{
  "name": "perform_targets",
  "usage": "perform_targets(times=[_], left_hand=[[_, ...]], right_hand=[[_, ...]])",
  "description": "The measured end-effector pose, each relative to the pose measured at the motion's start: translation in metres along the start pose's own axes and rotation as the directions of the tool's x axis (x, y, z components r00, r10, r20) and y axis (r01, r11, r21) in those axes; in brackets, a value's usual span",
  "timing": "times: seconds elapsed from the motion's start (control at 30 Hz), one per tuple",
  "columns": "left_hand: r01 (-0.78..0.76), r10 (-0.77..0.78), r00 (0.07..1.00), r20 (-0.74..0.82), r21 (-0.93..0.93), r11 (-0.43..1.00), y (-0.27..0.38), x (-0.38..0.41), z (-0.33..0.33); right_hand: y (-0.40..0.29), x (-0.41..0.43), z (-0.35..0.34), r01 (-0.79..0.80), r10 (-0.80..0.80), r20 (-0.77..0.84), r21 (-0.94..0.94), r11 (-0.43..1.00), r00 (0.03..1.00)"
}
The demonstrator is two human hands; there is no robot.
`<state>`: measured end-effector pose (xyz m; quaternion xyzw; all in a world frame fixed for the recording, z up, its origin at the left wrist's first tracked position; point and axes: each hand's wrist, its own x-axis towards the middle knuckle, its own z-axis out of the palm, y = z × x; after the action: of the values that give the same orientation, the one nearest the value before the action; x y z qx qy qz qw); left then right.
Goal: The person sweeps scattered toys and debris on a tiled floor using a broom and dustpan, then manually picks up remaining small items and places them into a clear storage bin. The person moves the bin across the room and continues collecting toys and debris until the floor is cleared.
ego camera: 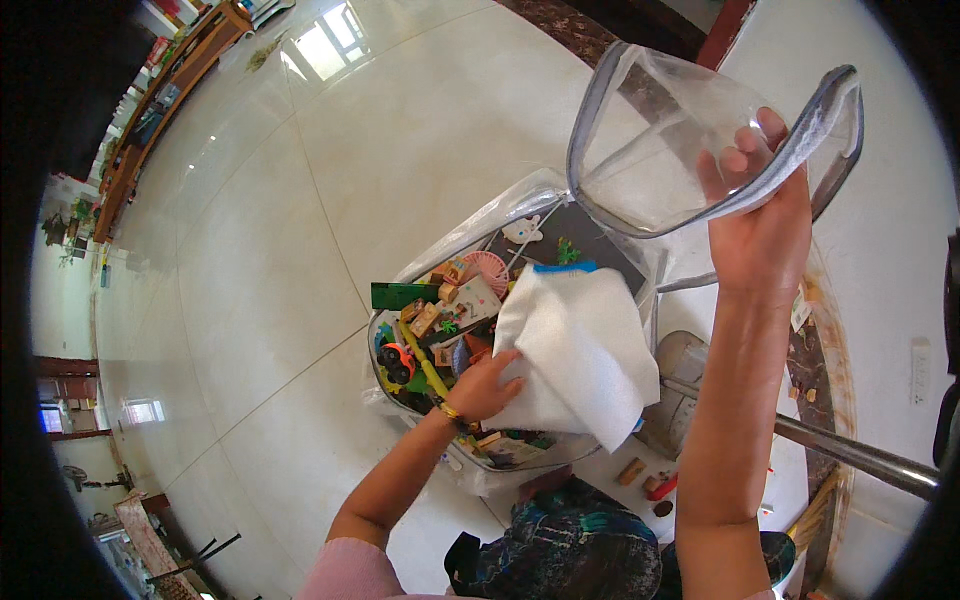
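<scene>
A clear plastic zip storage bag [517, 187] with grey trim stands on the floor before me, filled with toys. Across its right part lies a crumpled white sheet [577, 337], which looks like soft foam or cloth. At the sheet's left edge, my left hand [487, 386] has its thumb and fingers on the material. My right hand [757, 180] is raised at the upper right and holds up the bag's clear lid [652, 165]. Its fingers show through the plastic. Around the sheet are wooden blocks [426, 319], a yellow stick [424, 360], an orange-and-black toy car [396, 364] and a pink round toy [487, 271].
Right of the bag, a metal tube [855, 450] runs out from a grey-beige object [675, 412]. Loose wooden blocks [631, 471] and a red item [663, 487] lie on the floor near my legs [577, 540]. A white wall [892, 300] borders the right side. Wooden furniture [172, 97] stands far left.
</scene>
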<state>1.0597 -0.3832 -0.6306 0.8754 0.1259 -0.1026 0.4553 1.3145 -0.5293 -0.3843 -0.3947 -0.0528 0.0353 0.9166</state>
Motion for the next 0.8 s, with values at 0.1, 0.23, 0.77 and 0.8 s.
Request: perform_targets(times=[0.1,0.23,0.77,0.8], left_hand=[[-0.055,0.098,0.980,-0.171,0.239,0.970,0.052,0.035,0.002],[0.073,-0.016,0.988,-0.151,0.384,0.920,0.029,0.147,0.014],[-0.420,0.498,0.867,-0.024,0.503,0.755,0.069,0.086,0.031],[-0.440,0.491,0.869,0.058,0.544,0.715,0.055,0.080,0.040]], right_hand=[[0.006,-0.008,0.010,-0.022,0.022,-0.004,-0.014,1.000,1.000],[0.015,-0.026,0.016,-0.070,0.073,0.131,-0.022,0.997,0.989],[-0.021,0.037,0.014,0.225,-0.233,-0.169,-0.067,0.972,0.958],[-0.024,0.044,0.015,0.205,-0.210,-0.100,-0.060,0.977,0.973]])
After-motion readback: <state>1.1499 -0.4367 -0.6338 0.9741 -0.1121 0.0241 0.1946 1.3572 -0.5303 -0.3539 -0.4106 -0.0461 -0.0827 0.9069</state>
